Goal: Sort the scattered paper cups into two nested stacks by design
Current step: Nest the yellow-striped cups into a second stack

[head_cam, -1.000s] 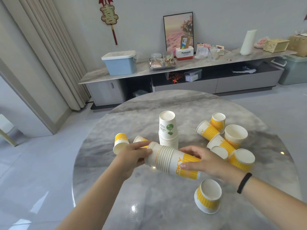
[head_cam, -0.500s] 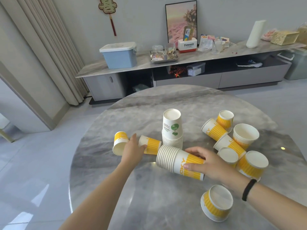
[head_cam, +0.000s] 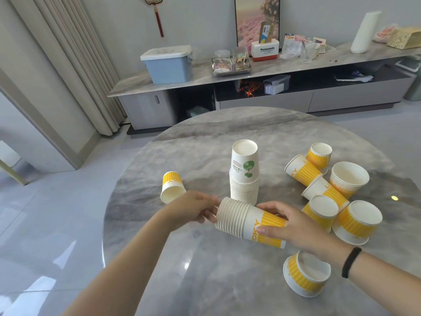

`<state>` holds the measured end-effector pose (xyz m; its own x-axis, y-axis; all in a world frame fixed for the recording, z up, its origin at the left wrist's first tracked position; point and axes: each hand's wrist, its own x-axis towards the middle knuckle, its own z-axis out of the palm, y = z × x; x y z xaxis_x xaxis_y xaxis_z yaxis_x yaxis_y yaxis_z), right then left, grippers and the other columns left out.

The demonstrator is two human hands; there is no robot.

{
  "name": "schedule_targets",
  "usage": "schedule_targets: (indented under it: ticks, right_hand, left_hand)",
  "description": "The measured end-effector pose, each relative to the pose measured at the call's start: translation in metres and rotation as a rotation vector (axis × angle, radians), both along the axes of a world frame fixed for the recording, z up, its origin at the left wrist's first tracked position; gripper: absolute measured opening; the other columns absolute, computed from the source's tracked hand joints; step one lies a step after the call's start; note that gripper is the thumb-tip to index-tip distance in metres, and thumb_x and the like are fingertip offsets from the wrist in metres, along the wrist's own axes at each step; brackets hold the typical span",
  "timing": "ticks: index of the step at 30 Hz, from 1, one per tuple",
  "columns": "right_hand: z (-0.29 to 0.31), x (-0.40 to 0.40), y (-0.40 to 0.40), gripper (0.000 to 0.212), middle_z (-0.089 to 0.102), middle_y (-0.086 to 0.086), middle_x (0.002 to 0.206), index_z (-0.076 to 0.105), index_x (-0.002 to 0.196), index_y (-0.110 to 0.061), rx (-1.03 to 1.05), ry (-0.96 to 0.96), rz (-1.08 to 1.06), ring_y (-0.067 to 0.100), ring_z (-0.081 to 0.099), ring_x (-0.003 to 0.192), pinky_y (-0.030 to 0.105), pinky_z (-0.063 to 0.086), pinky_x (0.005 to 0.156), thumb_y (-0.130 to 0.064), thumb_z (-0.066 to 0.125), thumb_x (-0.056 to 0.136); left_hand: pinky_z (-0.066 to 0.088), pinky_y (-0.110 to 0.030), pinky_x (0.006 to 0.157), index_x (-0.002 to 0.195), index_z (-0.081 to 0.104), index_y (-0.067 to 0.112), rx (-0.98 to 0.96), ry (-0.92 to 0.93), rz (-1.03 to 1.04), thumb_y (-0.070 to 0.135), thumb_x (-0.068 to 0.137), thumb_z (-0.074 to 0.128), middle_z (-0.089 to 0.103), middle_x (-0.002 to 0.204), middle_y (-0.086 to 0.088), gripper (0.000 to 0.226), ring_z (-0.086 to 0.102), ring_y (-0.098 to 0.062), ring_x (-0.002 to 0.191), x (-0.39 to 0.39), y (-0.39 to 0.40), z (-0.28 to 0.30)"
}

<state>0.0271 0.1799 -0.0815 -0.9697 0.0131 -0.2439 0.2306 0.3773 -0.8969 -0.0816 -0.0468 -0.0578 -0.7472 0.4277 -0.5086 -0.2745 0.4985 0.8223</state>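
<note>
A: Where's the yellow stack (head_cam: 250, 221)?
B: Lying sideways near mid-bench (head_cam: 205, 144), right hand (head_cam: 293, 226) curled round its base, left hand (head_cam: 193, 208) at its rims, fingers curled; what they pinch I cannot tell.
A: And the green-print stack (head_cam: 245, 172)?
B: Upside down just behind; loose yellow cups (head_cam: 357, 221) cluster right.

Bright daylight; glare on glossy table (head_cam: 205, 270); wide-angle bowing at edges

The scene is viewed from a single wide-angle camera worn on the head, directed forward and down over the round grey marble-patterned table (head_cam: 205, 137). The forearms are seen close below, while the long grey low sideboard (head_cam: 262, 96) against the far wall is taken in.
</note>
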Motion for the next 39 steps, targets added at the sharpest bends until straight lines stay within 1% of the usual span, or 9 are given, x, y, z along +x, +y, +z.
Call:
schedule_targets:
  ticks: [3, 5, 9, 13, 18, 25, 32, 36, 39]
  right_hand:
    - [0.0, -0.003, 0.003, 0.051, 0.063, -0.012, 0.113, 0.058, 0.113, -0.033, -0.026, -0.01, -0.045, 0.007, 0.06, 0.107, 0.033, 0.049, 0.096, -0.032, 0.08, 0.067]
    - [0.0, -0.004, 0.005, 0.053, 0.063, -0.011, 0.114, 0.057, 0.115, -0.031, -0.038, -0.014, -0.053, 0.008, 0.06, 0.107, 0.036, 0.049, 0.097, -0.031, 0.08, 0.068]
    - [0.001, -0.004, 0.006, 0.055, 0.063, -0.011, 0.115, 0.056, 0.117, -0.03, -0.031, -0.025, -0.051, 0.007, 0.06, 0.107, 0.035, 0.049, 0.096, -0.031, 0.08, 0.068]
    - [0.003, -0.004, 0.006, 0.056, 0.061, -0.012, 0.115, 0.054, 0.12, -0.03, -0.019, -0.035, -0.037, 0.008, 0.059, 0.107, 0.034, 0.05, 0.095, -0.031, 0.079, 0.069]
    - [0.003, -0.005, 0.009, 0.052, 0.062, -0.011, 0.114, 0.056, 0.112, -0.036, -0.052, -0.013, -0.065, 0.009, 0.06, 0.106, 0.035, 0.05, 0.094, -0.032, 0.08, 0.067]
    - [0.009, -0.004, 0.011, 0.056, 0.066, 0.003, 0.115, 0.061, 0.109, -0.027, -0.297, -0.038, -0.082, 0.018, 0.064, 0.105, 0.037, 0.052, 0.092, -0.027, 0.08, 0.057]
    - [0.017, -0.001, 0.023, 0.065, 0.073, 0.003, 0.104, 0.065, 0.109, -0.019, -0.485, -0.075, 0.023, 0.013, 0.07, 0.09, 0.021, 0.055, 0.067, -0.027, 0.081, 0.046]
    - [0.019, 0.002, 0.023, 0.066, 0.071, 0.006, 0.108, 0.065, 0.112, -0.017, -0.507, -0.07, 0.063, 0.015, 0.069, 0.095, 0.021, 0.054, 0.068, -0.024, 0.082, 0.048]
    - [0.02, 0.003, 0.019, 0.068, 0.069, 0.009, 0.113, 0.065, 0.113, -0.017, -0.472, -0.059, 0.051, 0.018, 0.067, 0.101, 0.023, 0.054, 0.074, -0.026, 0.083, 0.048]
  left_hand:
    - [0.041, -0.026, 0.061, 0.093, 0.064, 0.014, -0.404, 0.539, 0.341, 0.023, 0.092, 0.051, 0.061, 0.092, -0.006, 0.016, 0.059, -0.024, 0.081, -0.018, -0.011, -0.014]
    - [0.042, -0.035, 0.082, 0.118, 0.054, 0.014, -0.73, 0.745, 0.303, 0.019, 0.089, 0.054, 0.049, 0.122, -0.01, 0.029, 0.047, -0.032, 0.112, -0.025, -0.021, -0.029]
    - [0.033, -0.044, 0.103, 0.145, 0.026, 0.025, -0.82, 0.654, 0.147, 0.025, 0.091, 0.053, 0.018, 0.155, -0.007, 0.061, 0.029, -0.035, 0.132, -0.031, -0.034, -0.052]
    - [0.042, -0.039, 0.09, 0.136, 0.044, 0.028, -0.842, 0.757, 0.202, 0.02, 0.093, 0.048, 0.044, 0.139, -0.008, 0.044, 0.047, -0.034, 0.116, -0.034, -0.038, -0.052]
    - [0.049, -0.033, 0.079, 0.121, 0.064, 0.025, -0.613, 0.718, 0.302, 0.02, 0.094, 0.048, 0.068, 0.117, -0.007, 0.031, 0.061, -0.029, 0.104, -0.025, -0.038, -0.018]
    - [0.043, -0.019, 0.051, 0.09, 0.075, 0.014, -0.127, 0.356, 0.21, 0.021, 0.088, 0.062, 0.069, 0.07, -0.007, 0.016, 0.058, -0.004, 0.048, 0.005, -0.027, 0.014]
    - [0.042, -0.017, 0.051, 0.092, 0.071, 0.009, 0.073, 0.121, 0.046, 0.025, 0.097, 0.045, 0.068, 0.067, -0.003, 0.031, 0.057, -0.014, 0.059, 0.009, -0.029, 0.028]
    - [0.046, -0.025, 0.065, 0.117, 0.062, 0.012, 0.195, -0.065, -0.054, 0.06, 0.094, 0.017, 0.069, 0.088, -0.004, 0.07, 0.061, -0.014, 0.073, 0.016, -0.011, 0.035]
    - [0.051, -0.041, 0.093, 0.126, 0.055, 0.012, 0.268, -0.111, -0.072, 0.073, 0.081, 0.025, 0.064, 0.117, -0.016, 0.081, 0.062, -0.029, 0.107, 0.028, 0.01, 0.03]
